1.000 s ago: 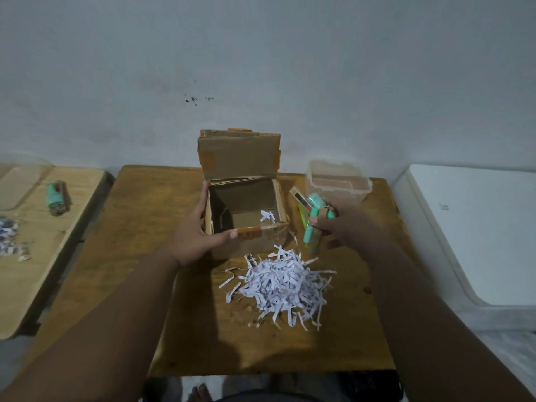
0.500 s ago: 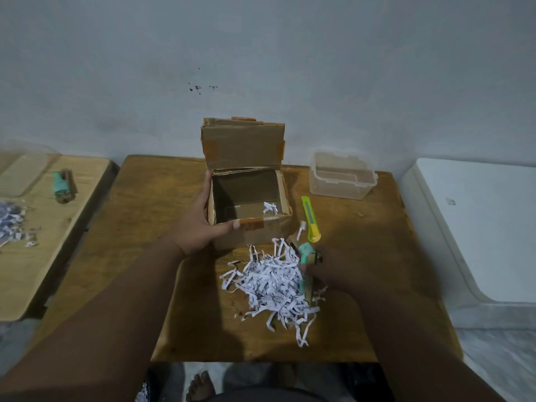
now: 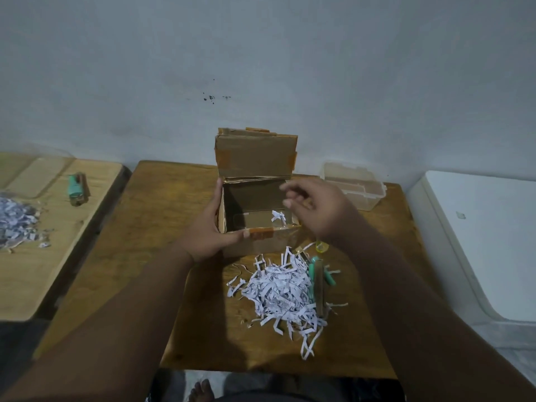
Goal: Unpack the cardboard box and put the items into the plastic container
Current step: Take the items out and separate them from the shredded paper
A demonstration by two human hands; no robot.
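Observation:
The open cardboard box (image 3: pixel 255 161) stands at the middle back of the wooden table (image 3: pixel 162 227), its flap upright. A scrap of shredded paper (image 3: pixel 279 216) lies on its floor. My left hand (image 3: pixel 213 227) grips the box's left front corner. My right hand (image 3: pixel 316 210) hovers over the box's right rim, fingers apart and holding nothing. A pile of shredded paper (image 3: pixel 284 294) lies in front of the box. On its right edge lie teal and brown stick-like items (image 3: pixel 319 281). The clear plastic container (image 3: pixel 352 184) sits at the back right.
The tip of a yellow cutter (image 3: pixel 321 246) shows below my right wrist. A second wooden table on the left holds a teal item (image 3: pixel 76 188) and more shredded paper (image 3: pixel 16 221). A white surface (image 3: pixel 490 242) borders the table on the right.
My right hand laid the teal and brown items on the paper pile, let go, and rose back over the box. My left hand stayed on the box.

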